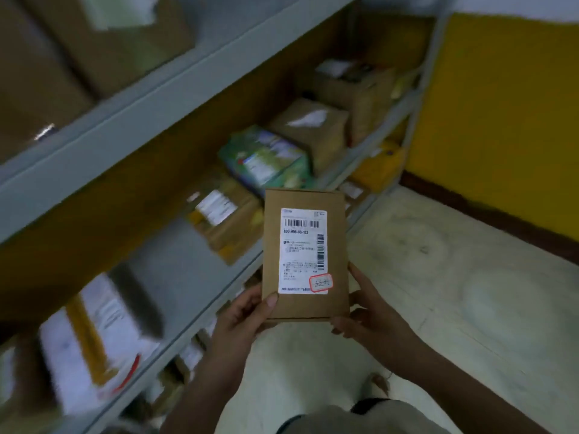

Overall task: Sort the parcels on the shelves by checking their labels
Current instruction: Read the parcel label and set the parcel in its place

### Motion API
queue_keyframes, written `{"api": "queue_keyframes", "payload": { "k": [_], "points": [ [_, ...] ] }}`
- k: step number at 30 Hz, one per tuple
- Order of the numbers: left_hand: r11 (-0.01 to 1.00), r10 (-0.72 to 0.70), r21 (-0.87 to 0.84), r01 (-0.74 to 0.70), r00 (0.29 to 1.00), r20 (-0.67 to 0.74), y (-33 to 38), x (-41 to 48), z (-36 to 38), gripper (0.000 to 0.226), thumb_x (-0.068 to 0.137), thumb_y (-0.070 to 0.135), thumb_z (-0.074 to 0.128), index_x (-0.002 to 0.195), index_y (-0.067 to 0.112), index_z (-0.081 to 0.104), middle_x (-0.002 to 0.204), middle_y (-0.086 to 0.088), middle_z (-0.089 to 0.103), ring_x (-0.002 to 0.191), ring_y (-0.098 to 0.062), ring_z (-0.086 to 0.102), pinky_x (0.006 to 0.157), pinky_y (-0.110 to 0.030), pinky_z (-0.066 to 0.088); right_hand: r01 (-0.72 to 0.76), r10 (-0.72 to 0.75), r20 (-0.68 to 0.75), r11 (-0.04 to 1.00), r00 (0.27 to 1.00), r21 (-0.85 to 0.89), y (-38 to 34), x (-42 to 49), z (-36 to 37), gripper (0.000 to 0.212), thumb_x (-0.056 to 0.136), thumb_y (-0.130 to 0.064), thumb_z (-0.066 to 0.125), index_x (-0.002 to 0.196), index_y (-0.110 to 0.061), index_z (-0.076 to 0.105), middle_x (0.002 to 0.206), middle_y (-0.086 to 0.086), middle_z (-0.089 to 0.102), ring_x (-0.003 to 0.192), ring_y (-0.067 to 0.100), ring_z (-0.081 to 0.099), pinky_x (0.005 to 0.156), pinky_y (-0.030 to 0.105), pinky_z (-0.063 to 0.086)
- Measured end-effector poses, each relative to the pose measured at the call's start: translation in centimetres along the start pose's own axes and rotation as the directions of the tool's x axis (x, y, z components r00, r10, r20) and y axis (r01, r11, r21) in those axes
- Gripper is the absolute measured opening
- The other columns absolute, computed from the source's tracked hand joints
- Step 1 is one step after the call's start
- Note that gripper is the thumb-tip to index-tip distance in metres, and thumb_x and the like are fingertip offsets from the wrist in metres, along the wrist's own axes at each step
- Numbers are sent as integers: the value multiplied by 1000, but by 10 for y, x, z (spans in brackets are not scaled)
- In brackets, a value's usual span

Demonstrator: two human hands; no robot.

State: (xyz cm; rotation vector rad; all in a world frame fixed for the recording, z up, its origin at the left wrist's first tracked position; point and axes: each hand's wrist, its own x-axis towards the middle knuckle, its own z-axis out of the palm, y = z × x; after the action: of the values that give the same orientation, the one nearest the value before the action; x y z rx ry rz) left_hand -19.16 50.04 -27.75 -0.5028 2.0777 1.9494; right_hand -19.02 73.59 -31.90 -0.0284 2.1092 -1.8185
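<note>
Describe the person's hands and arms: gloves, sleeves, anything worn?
Both bare. Left hand and right hand have no gloves, and no rings show. The left forearm and right forearm are uncovered to the frame edge: no sleeves, watch or bands visible.

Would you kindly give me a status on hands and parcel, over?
Left hand and right hand grip the box at its lower corners. Label faces the camera. Nothing in the way, shelf alongside.
</note>
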Motion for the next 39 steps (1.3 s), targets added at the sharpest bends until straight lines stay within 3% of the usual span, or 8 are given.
{"api": "queue_keyframes", "payload": {
  "k": [8,12,16,22,24,27,34,39],
  "points": [
    [983,86,105,-148,891,445,71,81,218,44,84,36,67,125,23,69,119,6,76,108,-12,72,85,-28,54,66,-56,-448,998,892,6,-4,-48,-188,88,93,-24,69,154,-53,13,96,-1,65,88,20,71,85,34,59],
    [964,89,150,-221,794,602,86,92,299,26,92,18,67,116,27,70,103,17,78,95,0,73,73,-13,56,90,-59,-633,996,772,18,10,-78,-239,86,93,-16,69,152,-56,21,90,-7,61,77,24,68,80,37,60],
    [955,62,167,-246,714,697,95,114,373,41,88,2,68,124,20,67,107,5,79,103,-12,74,81,-23,60,114,-13,-770,991,638,77,32,-91,-283,85,94,-12,69,150,-58,24,89,-14,59,71,20,64,74,35,60],
    [931,41,156,-330,520,853,111,158,496,50,84,14,79,131,24,67,124,-1,74,119,-22,68,100,-47,52,114,36,-880,988,473,102,54,-84,-377,83,93,-18,69,150,-58,24,88,-14,61,70,19,63,70,34,59],
    [917,36,158,-367,469,882,120,173,546,53,80,26,81,130,31,67,126,4,73,121,-17,67,99,-42,52,101,45,-908,990,417,95,56,-83,-412,82,93,-18,69,150,-58,25,90,-11,62,70,23,62,70,34,59],
    [905,23,144,-400,385,923,136,180,623,50,81,20,74,129,30,65,123,14,73,121,-7,65,98,-26,53,79,78,-945,991,319,108,50,-92,-465,83,93,-20,71,150,-59,25,91,-5,63,73,31,63,70,40,60],
    [864,-3,26,-503,45,999,172,142,807,49,87,4,66,130,27,61,120,18,73,116,-1,67,88,-12,53,-80,12,-1000,997,15,11,41,-160,-571,86,90,-35,70,151,-60,14,95,-7,65,72,20,66,72,47,58],
    [844,13,-63,-533,-97,995,165,84,935,50,87,8,66,131,30,60,119,18,73,116,-1,67,87,-11,54,-169,-48,-992,985,-113,-28,59,-228,-651,89,86,-49,61,154,-55,5,103,-37,59,88,3,66,81,32,59]
  ]
}}
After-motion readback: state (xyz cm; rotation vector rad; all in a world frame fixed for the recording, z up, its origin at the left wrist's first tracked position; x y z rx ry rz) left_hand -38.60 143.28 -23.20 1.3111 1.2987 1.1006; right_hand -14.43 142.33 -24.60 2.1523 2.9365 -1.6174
